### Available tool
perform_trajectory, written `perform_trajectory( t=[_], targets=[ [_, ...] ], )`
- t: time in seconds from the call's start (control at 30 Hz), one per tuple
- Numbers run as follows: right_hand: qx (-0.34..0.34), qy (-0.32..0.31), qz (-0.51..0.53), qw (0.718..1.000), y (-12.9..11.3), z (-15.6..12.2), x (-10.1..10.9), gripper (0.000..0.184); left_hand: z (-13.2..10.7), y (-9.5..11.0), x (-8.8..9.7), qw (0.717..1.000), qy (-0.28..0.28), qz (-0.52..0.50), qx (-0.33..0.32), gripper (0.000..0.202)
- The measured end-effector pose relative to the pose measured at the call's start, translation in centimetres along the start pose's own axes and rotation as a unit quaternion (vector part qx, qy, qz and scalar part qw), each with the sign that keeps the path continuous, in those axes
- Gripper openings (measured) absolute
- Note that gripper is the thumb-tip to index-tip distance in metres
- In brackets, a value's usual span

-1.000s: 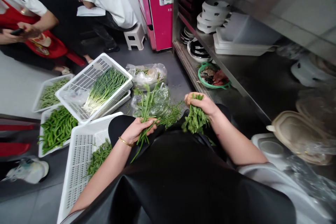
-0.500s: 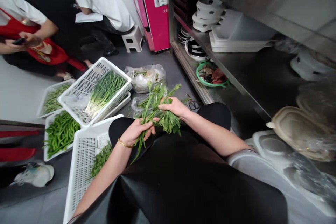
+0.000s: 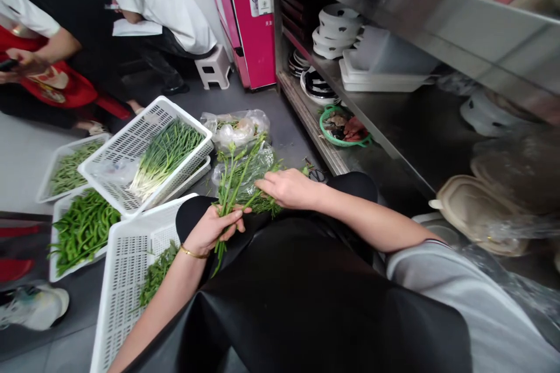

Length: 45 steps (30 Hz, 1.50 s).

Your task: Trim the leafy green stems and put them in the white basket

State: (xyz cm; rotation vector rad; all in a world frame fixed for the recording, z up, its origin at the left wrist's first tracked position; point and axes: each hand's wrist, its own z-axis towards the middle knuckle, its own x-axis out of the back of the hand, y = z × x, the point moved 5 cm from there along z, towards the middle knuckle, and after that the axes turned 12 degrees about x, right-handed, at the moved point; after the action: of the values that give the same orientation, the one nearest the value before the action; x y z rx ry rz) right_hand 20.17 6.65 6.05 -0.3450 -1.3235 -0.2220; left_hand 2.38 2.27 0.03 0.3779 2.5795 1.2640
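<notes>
Head cam: left hand (image 3: 222,225) is curled round the lower ends of a bunch of thin, leafy green stalks (image 3: 227,191); right hand (image 3: 289,188) is just beside, fingers bunched, can't tell on what. Stalks look light, bendy, bruisable, so I'd grip low. They partly hide the crinkly clear plastic bag (image 3: 266,158) beyond.

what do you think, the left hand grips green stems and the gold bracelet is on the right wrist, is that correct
Not quite: the head view shows the gold bracelet on the left wrist, not the right. The left hand does grip green stems.
</notes>
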Motion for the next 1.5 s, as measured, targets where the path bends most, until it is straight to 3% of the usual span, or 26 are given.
perform_trajectory(
  t=[0.07, 0.23, 0.3, 0.43, 0.6, 0.7, 0.77, 0.87, 0.93, 0.97, 1.03, 1.07, 1.13, 1.23, 1.3, 1.4, 1.5],
  targets=[
    [0.015, -0.008, -0.001, 1.000, 0.1, 0.5, -0.3, 0.028, -0.3, 0.2, 0.0, 1.000, 0.008, 0.015, -0.004, 0.025],
    [-0.066, 0.170, 0.048, 0.982, 2.1, -2.0, 1.7, 0.025, -1.3, 0.2, 0.7, 0.996, 0.071, 0.058, -0.015, 0.027],
    [-0.076, 0.196, 0.033, 0.977, 2.2, -3.0, 2.2, 0.019, -1.5, 0.2, 0.9, 0.990, 0.101, 0.095, -0.020, 0.030],
    [-0.047, 0.137, -0.037, 0.989, 0.7, -2.7, 1.6, 0.018, -1.5, 0.4, 0.6, 0.979, 0.140, 0.147, -0.024, 0.036],
    [-0.016, 0.034, -0.052, 0.998, -0.2, -0.7, -0.7, 0.019, -1.2, 0.7, -0.2, 0.983, 0.110, 0.144, -0.029, 0.038],
    [-0.020, 0.072, 0.060, 0.995, 0.2, -0.2, -1.3, 0.016, -0.9, 0.5, -0.1, 0.987, 0.096, 0.124, -0.028, 0.038],
    [-0.058, 0.149, 0.205, 0.966, 1.1, -0.5, -1.0, 0.014, -0.7, 0.2, 0.1, 0.988, 0.094, 0.119, -0.030, 0.037],
    [-0.160, 0.269, 0.404, 0.859, 3.5, -2.6, -0.2, 0.015, -0.6, -0.3, 0.8, 0.984, 0.123, 0.128, -0.035, 0.034],
    [-0.208, 0.318, 0.468, 0.798, 5.1, -4.8, 0.7, 0.017, -0.8, -0.5, 1.6, 0.976, 0.168, 0.135, -0.042, 0.035],
    [-0.215, 0.332, 0.484, 0.780, 5.6, -5.9, 1.3, 0.017, -0.9, -0.5, 2.0, 0.971, 0.190, 0.137, -0.046, 0.036],
    [-0.203, 0.332, 0.504, 0.771, 6.2, -7.4, 2.3, 0.016, -1.1, -0.5, 2.6, 0.961, 0.226, 0.153, -0.052, 0.039],
    [-0.194, 0.317, 0.503, 0.780, 6.0, -7.7, 2.7, 0.016, -1.1, -0.4, 2.8, 0.954, 0.241, 0.170, -0.056, 0.038],
    [-0.184, 0.260, 0.458, 0.830, 5.1, -7.2, 2.8, 0.017, -0.9, -0.2, 2.9, 0.934, 0.271, 0.221, -0.073, 0.032],
    [-0.168, 0.149, 0.268, 0.937, 2.7, -3.9, 1.8, 0.019, -0.4, 0.4, 2.5, 0.897, 0.307, 0.300, -0.109, 0.026],
    [-0.129, 0.061, 0.128, 0.981, 1.2, -1.1, 0.3, 0.021, -0.1, 0.6, 1.9, 0.883, 0.309, 0.333, -0.117, 0.027],
    [-0.058, -0.063, 0.010, 0.996, 0.2, 1.6, -2.2, 0.020, 0.1, 0.7, 1.4, 0.879, 0.299, 0.353, -0.113, 0.028],
    [-0.020, -0.105, -0.016, 0.994, 0.5, 2.0, -3.4, 0.018, -0.1, 0.6, 1.5, 0.881, 0.296, 0.351, -0.111, 0.028]
  ],
)
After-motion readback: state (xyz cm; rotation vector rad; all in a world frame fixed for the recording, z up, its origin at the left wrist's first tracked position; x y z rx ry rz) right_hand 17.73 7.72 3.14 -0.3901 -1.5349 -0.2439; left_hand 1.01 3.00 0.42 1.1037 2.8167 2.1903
